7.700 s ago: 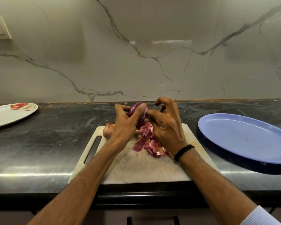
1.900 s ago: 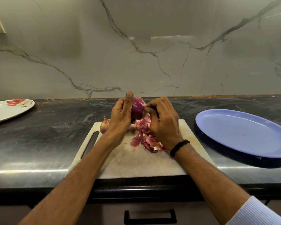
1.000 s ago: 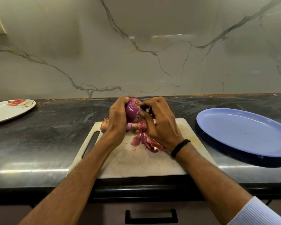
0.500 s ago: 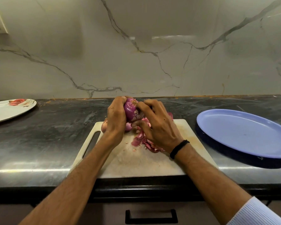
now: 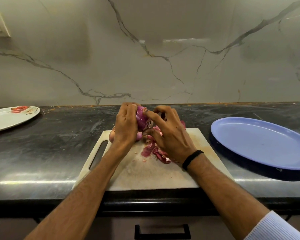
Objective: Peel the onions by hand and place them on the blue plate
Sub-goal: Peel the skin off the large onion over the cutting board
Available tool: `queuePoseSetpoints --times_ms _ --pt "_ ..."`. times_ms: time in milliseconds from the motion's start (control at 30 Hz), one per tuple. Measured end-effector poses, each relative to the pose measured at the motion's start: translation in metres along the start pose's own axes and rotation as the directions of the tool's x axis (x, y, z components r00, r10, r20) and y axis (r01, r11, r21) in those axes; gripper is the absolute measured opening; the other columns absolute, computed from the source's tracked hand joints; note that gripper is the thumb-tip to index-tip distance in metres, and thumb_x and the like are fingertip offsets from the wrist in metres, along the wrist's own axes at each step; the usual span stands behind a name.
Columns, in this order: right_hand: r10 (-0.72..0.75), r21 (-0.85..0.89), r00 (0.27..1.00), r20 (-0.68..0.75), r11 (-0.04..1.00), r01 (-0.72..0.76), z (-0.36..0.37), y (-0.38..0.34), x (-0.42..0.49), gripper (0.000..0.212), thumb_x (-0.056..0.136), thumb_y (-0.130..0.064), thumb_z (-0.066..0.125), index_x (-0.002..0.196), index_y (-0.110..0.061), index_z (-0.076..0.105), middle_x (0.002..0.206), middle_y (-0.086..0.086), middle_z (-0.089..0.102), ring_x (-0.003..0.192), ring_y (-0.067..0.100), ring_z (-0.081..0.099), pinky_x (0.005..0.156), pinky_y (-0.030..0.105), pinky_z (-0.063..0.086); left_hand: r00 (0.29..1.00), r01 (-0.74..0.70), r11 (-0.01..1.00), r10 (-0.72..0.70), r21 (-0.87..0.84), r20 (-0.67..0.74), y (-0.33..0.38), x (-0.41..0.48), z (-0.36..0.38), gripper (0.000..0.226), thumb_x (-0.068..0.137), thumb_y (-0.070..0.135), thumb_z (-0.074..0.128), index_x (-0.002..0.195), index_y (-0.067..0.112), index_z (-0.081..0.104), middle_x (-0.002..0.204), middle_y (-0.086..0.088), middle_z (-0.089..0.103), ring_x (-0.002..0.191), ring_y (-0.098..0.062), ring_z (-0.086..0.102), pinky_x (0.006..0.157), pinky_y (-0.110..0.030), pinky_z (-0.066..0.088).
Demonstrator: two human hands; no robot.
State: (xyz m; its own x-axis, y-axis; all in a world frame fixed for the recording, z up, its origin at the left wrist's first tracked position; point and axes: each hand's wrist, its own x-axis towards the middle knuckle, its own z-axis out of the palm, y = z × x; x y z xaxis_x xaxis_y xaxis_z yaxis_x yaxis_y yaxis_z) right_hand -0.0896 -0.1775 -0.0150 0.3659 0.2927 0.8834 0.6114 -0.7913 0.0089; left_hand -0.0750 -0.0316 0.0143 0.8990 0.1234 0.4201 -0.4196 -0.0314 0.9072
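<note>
L hand [image 5: 125, 125] grips red onion [image 5: 141, 118], held above far end of cutting board [image 5: 154, 174]. R hand [image 5: 170, 135] pinches onion's skin btwn index & thumb. Peel scraps [image 5: 154, 151] on board. Blue plate [image 5: 260, 142] right of board, well apart from onion.

Plate [image 5: 260, 144] right of cutting board [image 5: 145, 175]

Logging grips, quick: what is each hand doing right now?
Left hand: grips the onion.
Right hand: pinches at the onion's skin with thumb and forefinger.
</note>
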Motion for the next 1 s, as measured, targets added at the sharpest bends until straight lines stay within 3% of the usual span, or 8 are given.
queuePoseSetpoints --times_ms 100,200,367,567,700,800,900,1000 --pt "-0.016 -0.027 1.0 0.017 0.999 0.016 -0.0001 0.0006 -0.0003 0.048 0.085 -0.021 0.071 0.131 -0.012 0.058 0.123 0.016 0.05 0.103 0.025 0.051 0.086 0.029 0.046 1.0 -0.02 1.0 0.02 0.011 0.012 -0.0013 0.0009 -0.0009 0.02 0.107 0.026 0.039 0.099 0.021 0.057 0.096 -0.003 0.057 0.102 -0.043 0.063 0.077 -0.067 0.056" --pt "0.002 -0.034 1.0 0.011 0.999 -0.002 0.0025 0.0021 -0.0011 0.047 0.083 -0.016 0.077 0.127 -0.011 0.061 0.12 0.015 0.052 0.101 0.023 0.049 0.084 0.03 0.048 1.0 -0.004 1.0 0.004 -0.005 0.0 -0.0031 0.0021 -0.0009 0.022 0.107 0.026 0.038 0.101 0.018 0.057 0.099 -0.005 0.057 0.096 -0.033 0.062 0.078 -0.056 0.058" --pt "0.031 0.006 0.996 -0.087 1.0 -0.031 0.002 -0.0004 0.0001 0.024 0.091 -0.029 0.065 0.094 -0.005 0.065 0.105 0.014 0.055 0.093 0.02 0.049 0.076 0.029 0.049 0.994 0.093 0.988 -0.1 -0.126 -0.052 -0.003 0.0046 -0.001 0.025 0.103 0.036 0.038 0.099 0.028 0.062 0.118 -0.012 0.061 0.106 -0.031 0.066 0.077 -0.045 0.063" --pt "0.087 0.135 0.99 -0.114 0.988 -0.072 0.0003 -0.0017 0.0018 0.033 0.094 -0.034 0.059 0.108 -0.005 0.059 0.109 0.013 0.052 0.099 0.016 0.05 0.085 0.026 0.049 0.991 0.108 0.983 -0.118 -0.15 -0.057 0.0003 0.0019 -0.0015 0.026 0.105 0.035 0.039 0.098 0.029 0.063 0.116 -0.01 0.062 0.099 -0.027 0.069 0.064 -0.039 0.06" --pt "0.058 0.116 0.995 -0.08 0.992 -0.049 -0.0006 -0.0028 0.0017 0.033 0.094 -0.025 0.06 0.123 -0.015 0.049 0.115 0.013 0.044 0.098 0.022 0.051 0.079 0.028 0.052 0.998 0.039 0.996 -0.042 -0.074 -0.049 0.0009 0.0004 -0.0005 0.023 0.107 0.028 0.038 0.1 0.026 0.06 0.108 -0.006 0.061 0.094 -0.021 0.067 0.062 -0.032 0.059" --pt "-0.018 0.012 0.999 -0.036 1.0 0.018 -0.0018 -0.0028 0.0013 0.039 0.092 -0.02 0.067 0.129 -0.016 0.057 0.111 0.005 0.034 0.092 0.022 0.047 0.069 0.028 0.049 0.999 -0.046 0.998 0.045 -0.037 -0.027 0.0016 -0.002 0.0 0.022 0.107 0.02 0.038 0.102 0.018 0.059 0.098 -0.001 0.06 0.087 -0.017 0.063 0.064 -0.03 0.059" --pt "-0.014 -0.013 0.996 -0.092 1.0 0.013 0.0005 -0.001 -0.0002 0.035 0.083 -0.009 0.078 0.117 -0.007 0.068 0.102 0.009 0.042 0.087 0.019 0.045 0.063 0.03 0.049 1.0 -0.022 0.999 0.021 -0.029 -0.019 -0.0001 -0.0019 0.0012 0.022 0.106 0.021 0.039 0.108 0.013 0.06 0.101 -0.002 0.06 0.092 -0.02 0.064 0.067 -0.038 0.059" --pt "0.061 0.004 0.988 -0.14 0.998 -0.061 0.0029 0.003 -0.0015 0.024 0.077 0.007 0.076 0.098 -0.003 0.07 0.092 0.01 0.047 0.083 0.017 0.045 0.062 0.029 0.049 0.999 0.042 0.999 -0.042 -0.02 -0.018 -0.001 -0.0028 0.0024 0.025 0.107 0.026 0.039 0.117 0.015 0.059 0.113 -0.004 0.059 0.1 -0.024 0.066 0.056 -0.029 0.059"
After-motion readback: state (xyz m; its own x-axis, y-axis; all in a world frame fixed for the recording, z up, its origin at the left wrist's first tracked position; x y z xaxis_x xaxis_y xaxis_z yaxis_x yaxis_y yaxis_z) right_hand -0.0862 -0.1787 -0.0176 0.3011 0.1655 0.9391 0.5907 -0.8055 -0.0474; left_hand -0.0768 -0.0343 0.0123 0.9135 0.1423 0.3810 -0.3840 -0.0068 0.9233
